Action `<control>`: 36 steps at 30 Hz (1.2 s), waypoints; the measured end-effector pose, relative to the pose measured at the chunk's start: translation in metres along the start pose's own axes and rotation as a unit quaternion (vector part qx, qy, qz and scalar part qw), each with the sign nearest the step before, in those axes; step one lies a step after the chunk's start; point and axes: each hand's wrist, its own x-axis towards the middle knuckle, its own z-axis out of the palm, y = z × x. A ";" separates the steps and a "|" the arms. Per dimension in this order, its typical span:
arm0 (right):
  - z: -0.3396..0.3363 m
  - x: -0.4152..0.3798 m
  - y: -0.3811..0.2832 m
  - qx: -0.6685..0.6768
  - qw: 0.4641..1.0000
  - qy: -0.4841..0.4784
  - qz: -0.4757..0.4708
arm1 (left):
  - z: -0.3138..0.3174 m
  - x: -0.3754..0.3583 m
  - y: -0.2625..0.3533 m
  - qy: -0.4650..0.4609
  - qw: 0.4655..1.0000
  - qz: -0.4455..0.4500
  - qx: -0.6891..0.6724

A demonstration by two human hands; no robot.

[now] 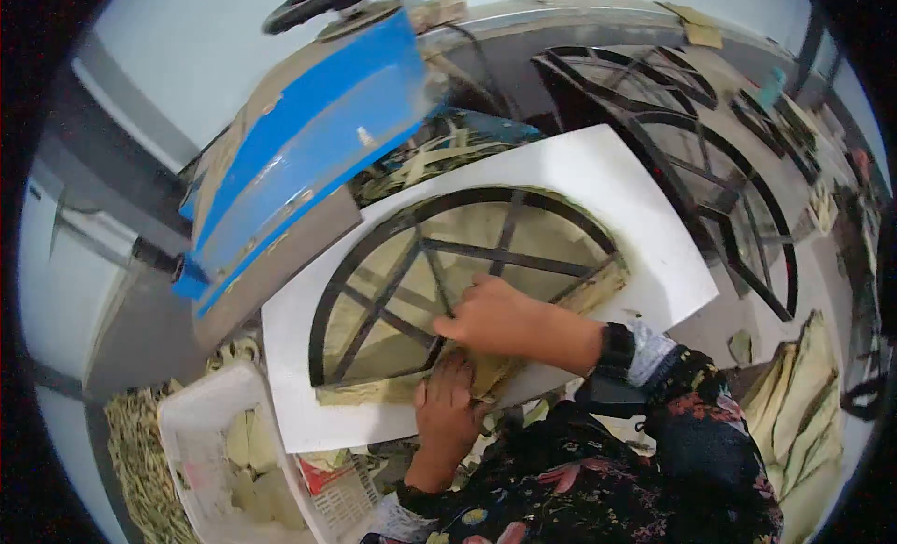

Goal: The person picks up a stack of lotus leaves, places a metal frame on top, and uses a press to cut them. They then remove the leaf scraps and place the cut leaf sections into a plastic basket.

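Evidently the right hand [491, 312] is pressing open-palmed on the black frame [448, 264] over yellowish sheets [561, 240], while the left hand [447, 399], fingers open, is flattening the sheet edge [491, 371]; next, careful alignment.

Both hands, left [447, 408] and right [495, 315], flat on the black fan-shaped frame [374, 292] atop white board [654, 254].

Single view only, head camera, so no second view sharing scene. Sitting high on person's head, looking forward and down, fisheye lens bending edges, dark round border cutting corners. Framing close: white board [598, 184] with black frame [439, 264] filling centre, left hand [448, 408] and right hand [495, 315] lying just below middle. Blue machine [308, 142] crowding upper left. Sleeve and torso showing at bottom edge. White bin [201, 432] sitting lower left.
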 end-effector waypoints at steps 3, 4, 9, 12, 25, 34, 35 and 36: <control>-0.001 -0.003 -0.002 0.007 1.000 -0.014 0.003 | -0.005 0.001 0.002 -0.041 0.998 -0.025 0.043; 0.003 -0.005 -0.002 0.012 1.000 -0.015 -0.016 | -0.005 0.003 0.001 -0.036 0.997 -0.044 0.049; 0.008 -0.009 -0.001 -0.012 0.997 0.068 -0.018 | 0.002 0.001 -0.001 -0.007 0.999 -0.036 -0.001; 0.005 -0.006 0.001 -0.019 0.997 0.064 -0.028 | -0.003 -0.006 -0.007 0.008 0.999 -0.031 -0.044; -0.030 -0.001 -0.073 -0.017 0.995 -0.102 -0.002 | -0.005 -0.072 0.001 0.142 0.910 -0.120 -0.372; -0.032 -0.002 -0.084 -0.078 0.994 -0.070 -0.018 | 0.007 -0.072 0.013 0.098 0.746 -0.249 -0.610; -0.032 -0.002 -0.086 -0.071 0.996 -0.061 -0.003 | 0.005 -0.071 0.014 0.082 0.739 -0.256 -0.617; -0.033 -0.003 -0.089 -0.063 0.997 -0.051 0.013 | 0.003 -0.070 0.014 0.065 0.732 -0.263 -0.625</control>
